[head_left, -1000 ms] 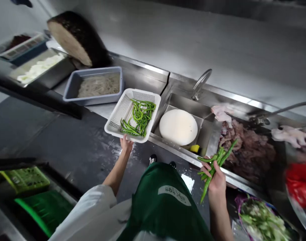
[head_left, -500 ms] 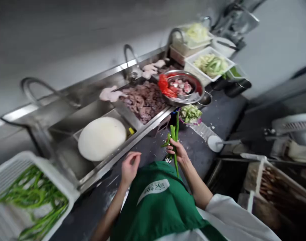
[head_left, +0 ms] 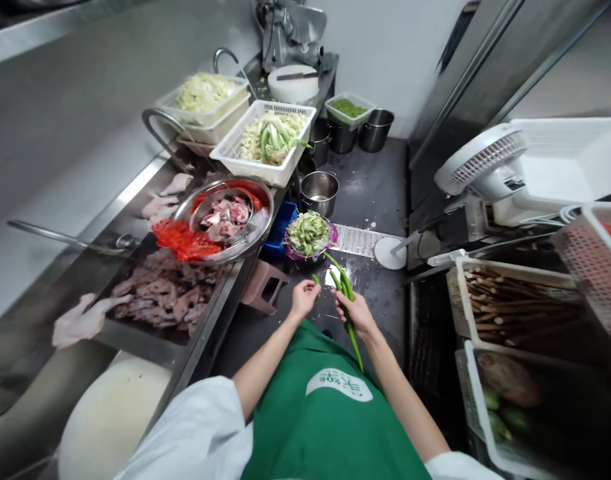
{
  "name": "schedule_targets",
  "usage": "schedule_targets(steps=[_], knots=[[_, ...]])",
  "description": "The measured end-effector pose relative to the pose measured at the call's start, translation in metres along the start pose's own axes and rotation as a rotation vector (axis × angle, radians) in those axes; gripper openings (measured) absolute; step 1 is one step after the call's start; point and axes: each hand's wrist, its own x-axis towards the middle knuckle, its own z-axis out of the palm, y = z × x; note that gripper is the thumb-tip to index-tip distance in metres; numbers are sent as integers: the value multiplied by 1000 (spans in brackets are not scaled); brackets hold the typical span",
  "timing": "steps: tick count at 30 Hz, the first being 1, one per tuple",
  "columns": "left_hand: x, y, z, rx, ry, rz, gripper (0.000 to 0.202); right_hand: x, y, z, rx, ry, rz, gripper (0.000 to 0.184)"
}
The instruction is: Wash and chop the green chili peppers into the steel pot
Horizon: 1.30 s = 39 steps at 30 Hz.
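Observation:
In my right hand (head_left: 355, 312) is a small bunch of long green chili peppers (head_left: 346, 285), one of them hanging down over the green apron (head_left: 330, 427). My left hand (head_left: 304, 300) is closed beside it, with a small green chili pepper piece (head_left: 316, 279) showing at the fingertips. Past both hands, on the dark floor, a purple-rimmed basket (head_left: 334, 235) is heaped with pale green vegetable trimmings (head_left: 308, 230).
At left, the steel sink counter (head_left: 223, 293) carries dark meat (head_left: 160, 293), a steel basin (head_left: 265, 230) and a white vegetable crate (head_left: 298, 170). A pinkish stool (head_left: 263, 287) stands below. Right are a white fan (head_left: 485, 160) and a crate of brown roots (head_left: 520, 303). A steel pot (head_left: 319, 193) stands ahead.
My view has swung to the right. My left hand has moved from lying apart near the sink to close beside the peppers, now with a green piece at its fingertips. The right hand still holds the peppers.

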Motion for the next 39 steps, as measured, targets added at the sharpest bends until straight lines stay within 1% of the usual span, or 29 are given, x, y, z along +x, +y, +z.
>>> schedule_targets(steps=[2,4,7,9,11,12,14,15,16,17,18,19,20,22,24,25,26,27,28,29,30,31,32,33,34,35,36,37,39], knots=[[62,5,12,0,132,-113,27,19,-15,-22,105,47,24,56],[127,15,14,30,208,-160,25,42,-29,-43,198,83,46,54],[222,34,18,70,255,-189,23,88,-58,-72,262,99,49,49],[276,47,34,71,217,-200,24,126,-87,-88,254,117,31,45],[314,60,66,48,115,-215,24,171,-124,-100,222,148,21,41],[326,68,88,34,56,-223,24,195,-144,-104,203,159,21,40],[340,88,138,-18,-123,-251,27,243,-186,-107,163,155,28,38],[344,100,165,-53,-242,-273,32,268,-207,-107,142,138,41,37],[349,112,192,-132,-487,-315,34,292,-227,-105,120,119,57,37],[356,125,217,-209,-678,-354,37,314,-246,-102,99,105,74,37],[365,139,239,-267,-781,-388,41,336,-265,-99,80,96,90,37],[377,152,257,-324,-845,-413,44,356,-283,-96,69,90,99,38],[391,164,273,-367,-856,-430,46,375,-299,-95,63,88,99,40],[429,186,296,-417,-820,-452,50,412,-331,-96,63,67,91,45],[476,205,314,-435,-736,-461,51,452,-359,-105,64,2,107,48],[503,213,322,-445,-645,-453,51,474,-373,-112,54,-33,126,48],[532,222,330,-459,-514,-423,50,498,-386,-121,26,-57,148,47],[561,232,338,-470,-348,-363,48,525,-400,-131,-29,-52,171,45],[590,242,347,-457,-173,-272,46,553,-415,-141,-126,-19,184,42],[618,254,355,-404,-25,-163,43,582,-431,-151,-267,27,182,36],[644,268,364,-311,70,-42,39,611,-448,-159,-447,69,162,29],[667,283,373,-184,98,77,35,639,-467,-166,-644,90,122,24],[689,299,382,-36,52,181,32,666,-488,-171,-834,73,65,23],[708,315,392,111,-51,263,27,690,-511,-173,-988,19,-3,23],[725,332,401,235,-175,323,22,712,-535,-174,-1087,-64,-73,23],[741,348,410,332,-289,357,18,732,-559,-173,-1129,-160,-129,21],[756,363,418,402,-376,362,14,750,-583,-170,-1127,-270,-163,20],[771,378,423,445,-429,338,13,766,-607,-165,-1098,-384,-169,20],[799,401,428,448,-454,225,17,798,-652,-154,-1018,-592,-100,26]])
